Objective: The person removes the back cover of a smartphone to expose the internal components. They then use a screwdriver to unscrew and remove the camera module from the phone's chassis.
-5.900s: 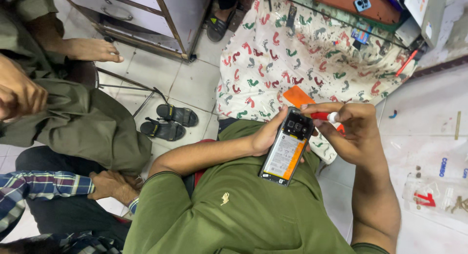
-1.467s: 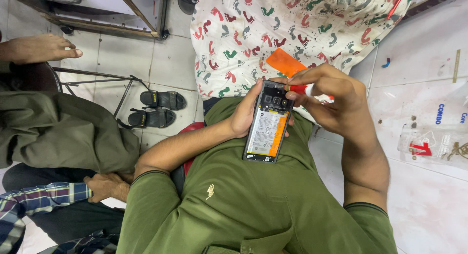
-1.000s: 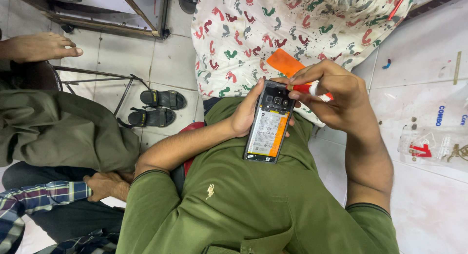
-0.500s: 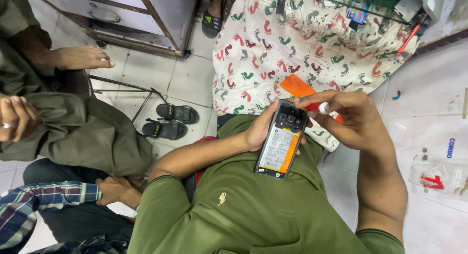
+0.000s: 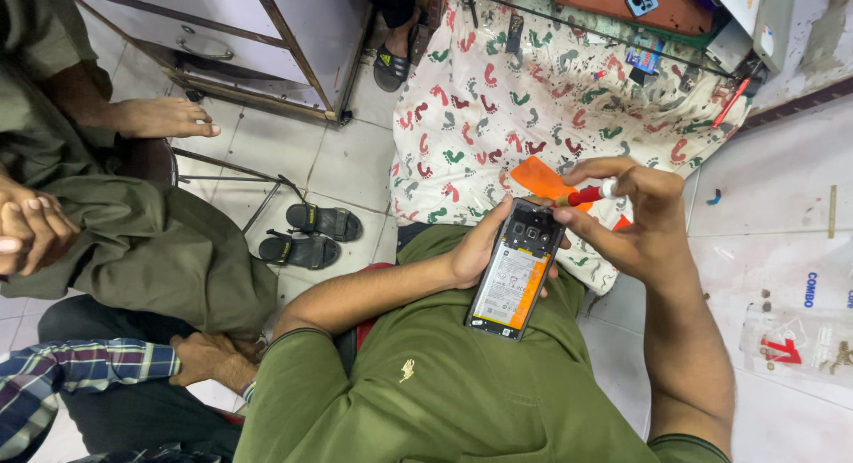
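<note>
My left hand (image 5: 478,248) grips an opened smartphone (image 5: 517,269) by its left edge, back cover off, with the white and orange battery and black camera block showing. My right hand (image 5: 633,219) holds a small red-handled screwdriver (image 5: 587,195), its tip at the phone's top right corner. Both hands rest above my lap, over my green shirt (image 5: 444,392).
A white cloth with red and green footprint marks (image 5: 551,99) covers the work surface ahead, with an orange card (image 5: 538,175) and small tools on it. Black sandals (image 5: 311,234) lie on the tiled floor. Other people sit at the left; a clear bag of parts (image 5: 800,343) is at the right.
The camera has tilted up, so more of the cloth and the cabinet shows. My hands keep the same grip on the phone and the screwdriver, the tip staying near the camera end.
</note>
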